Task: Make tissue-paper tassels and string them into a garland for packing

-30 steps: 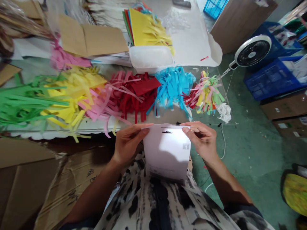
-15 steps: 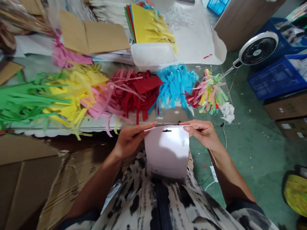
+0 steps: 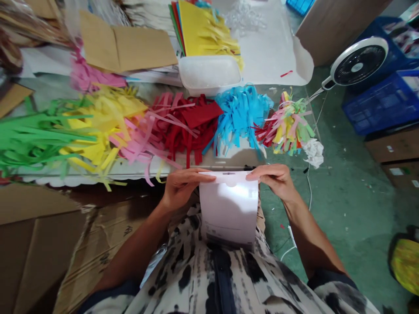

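A white packet with a hang slot is held upright in front of my body, its lower end against the patterned shirt. My left hand pinches the packet's top left corner. At the top right corner, the fingers of my right hand are closed on it as well. The top edge shows a folded strip with a dark slot in its middle. Small print, too small to read, is on the lower part. Just beyond the hands lie dark red paper strips and a blue paper tassel bunch.
Green strips and yellow strips cover the table's left. A mixed-colour tassel bunch lies right, beside crumpled white paper. Behind are a clear plastic tub, yellow fringed sheets and a fan.
The packet's top strip with the slot has tipped over toward me, and a rounded edge shows below it. Both hands keep their grip on the corners. The view has shifted slightly.
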Motion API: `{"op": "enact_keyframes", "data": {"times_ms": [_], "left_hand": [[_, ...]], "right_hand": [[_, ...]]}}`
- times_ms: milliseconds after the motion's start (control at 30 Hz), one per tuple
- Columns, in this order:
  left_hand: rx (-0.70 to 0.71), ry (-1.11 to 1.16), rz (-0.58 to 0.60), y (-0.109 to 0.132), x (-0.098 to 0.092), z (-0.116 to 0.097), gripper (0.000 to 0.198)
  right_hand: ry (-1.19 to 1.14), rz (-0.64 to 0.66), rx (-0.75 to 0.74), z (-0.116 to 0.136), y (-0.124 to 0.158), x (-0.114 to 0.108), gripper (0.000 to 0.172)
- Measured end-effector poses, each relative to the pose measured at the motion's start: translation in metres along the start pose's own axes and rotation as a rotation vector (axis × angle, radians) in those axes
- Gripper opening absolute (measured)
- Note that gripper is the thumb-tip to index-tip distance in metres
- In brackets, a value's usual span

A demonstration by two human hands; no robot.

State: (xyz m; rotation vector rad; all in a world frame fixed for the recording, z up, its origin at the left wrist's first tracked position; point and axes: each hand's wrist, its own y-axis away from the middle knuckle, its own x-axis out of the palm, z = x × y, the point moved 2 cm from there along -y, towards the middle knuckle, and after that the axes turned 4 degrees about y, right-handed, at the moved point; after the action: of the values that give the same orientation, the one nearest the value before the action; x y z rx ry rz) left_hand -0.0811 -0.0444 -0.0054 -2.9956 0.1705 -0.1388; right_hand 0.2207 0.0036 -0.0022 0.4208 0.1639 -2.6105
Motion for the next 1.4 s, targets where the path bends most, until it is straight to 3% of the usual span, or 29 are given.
{"op": "enact_keyframes", "data": {"times_ms": [133,300,433,567,633,700,867,1000,1133,1200,1300,1400], "left_hand": [[-0.026,0.081,-0.103,0.011,0.007,0.001,0.014],[-0.061,0.111,-0.066,0.016,0.004,-0.005,0.02],[-0.046,0.123,-0.027,0.021,0.008,-0.009,0.035],[-0.117,0.039,-0.27,0.032,0.018,-0.004,0.023],[-0.131,-0.017,-0.338,0.036,0.023,-0.004,0.023],[-0.152,0.011,-0.359,0.036,0.026,-0.005,0.025],[-0.362,0.384,-0.352,0.031,0.03,-0.005,0.049],[-0.447,0.55,-0.335,0.029,0.03,-0.003,0.049],[-0.505,0.529,-0.252,0.025,0.029,-0.007,0.03],[-0.484,0.44,-0.197,0.022,0.03,-0.011,0.026],[-0.517,0.373,-0.147,0.02,0.033,-0.013,0.033],[-0.632,0.416,-0.141,0.019,0.035,-0.007,0.052]], "right_hand": [[0.017,-0.082,-0.034,-0.001,0.005,0.009,0.022],[0.068,-0.011,-0.052,0.015,0.014,0.006,0.027],[0.073,-0.037,-0.121,0.036,0.02,0.01,0.027],[0.087,-0.252,-0.026,0.043,0.025,0.025,0.009],[0.064,-0.366,0.078,0.044,0.028,0.031,0.018],[0.026,-0.394,0.151,0.044,0.032,0.034,0.033],[-0.047,-0.359,0.188,0.038,0.04,0.032,0.034],[-0.154,-0.352,0.188,0.026,0.042,0.031,0.03],[-0.145,-0.29,0.197,0.035,0.037,0.028,0.034],[-0.114,-0.202,0.19,0.043,0.033,0.027,0.025],[-0.119,-0.126,0.174,0.044,0.031,0.028,0.007],[-0.185,-0.171,0.186,0.031,0.034,0.032,0.017]]}}
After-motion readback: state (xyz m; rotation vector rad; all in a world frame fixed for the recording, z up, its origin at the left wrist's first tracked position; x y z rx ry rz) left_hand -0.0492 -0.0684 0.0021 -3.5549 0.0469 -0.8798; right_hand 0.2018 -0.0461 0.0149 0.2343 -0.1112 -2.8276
